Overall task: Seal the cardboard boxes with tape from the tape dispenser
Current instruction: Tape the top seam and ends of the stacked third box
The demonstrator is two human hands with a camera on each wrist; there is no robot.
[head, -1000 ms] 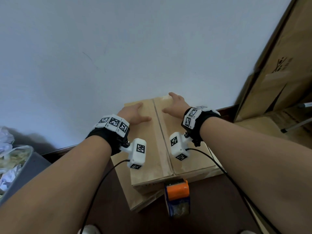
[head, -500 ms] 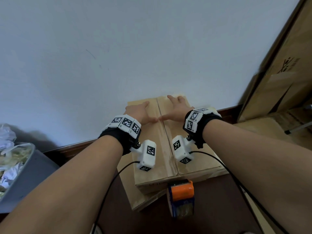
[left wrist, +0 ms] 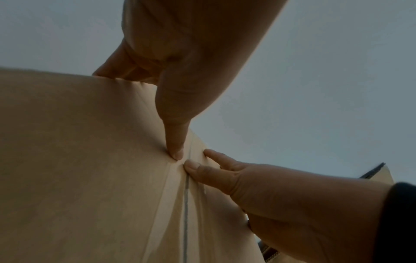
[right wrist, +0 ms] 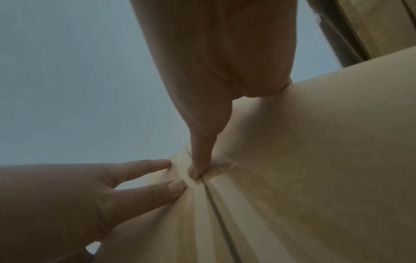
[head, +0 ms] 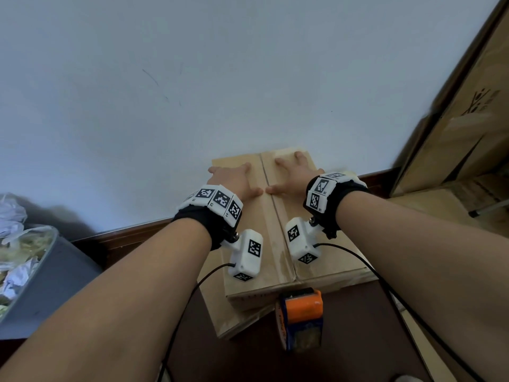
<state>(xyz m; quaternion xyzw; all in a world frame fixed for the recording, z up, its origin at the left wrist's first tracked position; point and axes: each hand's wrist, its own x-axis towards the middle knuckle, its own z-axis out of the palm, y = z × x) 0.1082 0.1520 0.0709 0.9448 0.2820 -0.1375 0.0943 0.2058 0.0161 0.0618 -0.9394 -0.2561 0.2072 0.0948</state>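
Note:
A brown cardboard box lies on a second, flatter box against the wall. A strip of clear tape runs along its centre seam. My left hand and right hand lie flat on the two top flaps with fingers spread. Their thumbs meet at the seam. In the left wrist view, the left thumb presses the box beside the right hand. In the right wrist view, the right thumb presses the seam. The orange and blue tape dispenser stands on the floor at the box's near end, untouched.
A grey bin with crumpled paper stands at the left. A large cardboard box leans at the right. The white wall stands directly behind the boxes. Dark floor shows around the dispenser.
Both hands have drawn together: the thumbs were apart a second ago and now touch at the seam. The fingers have spread flat on the flaps.

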